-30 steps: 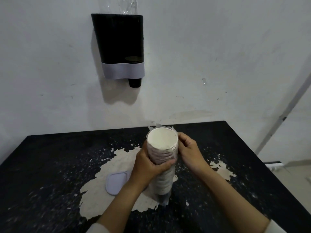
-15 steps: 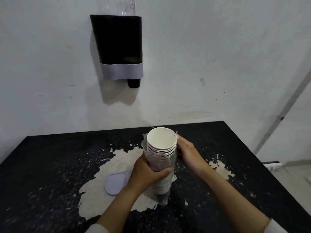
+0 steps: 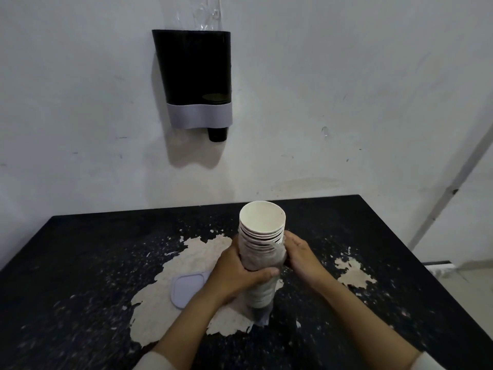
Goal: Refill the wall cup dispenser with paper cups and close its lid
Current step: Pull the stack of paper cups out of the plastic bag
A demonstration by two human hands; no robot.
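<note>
A stack of white paper cups (image 3: 261, 236) stands upright on the black table (image 3: 93, 249), still partly in a clear plastic sleeve. My left hand (image 3: 237, 273) wraps around the middle of the stack. My right hand (image 3: 298, 256) holds the sleeve at the stack's right side, below the bared upper rims. The dark wall cup dispenser (image 3: 193, 76) with a grey band hangs on the wall above, its top open. Its grey lid (image 3: 186, 287) lies flat on the table, left of my left hand.
The table top has large worn pale patches around the stack and one (image 3: 354, 273) to the right. The white wall rises directly behind the table. A floor strip and a wall corner (image 3: 453, 182) show at the far right.
The plastic sleeve has slid down the stack, baring several upper cup rims. My right hand moved down along the stack's side with it. My left hand kept its grip.
</note>
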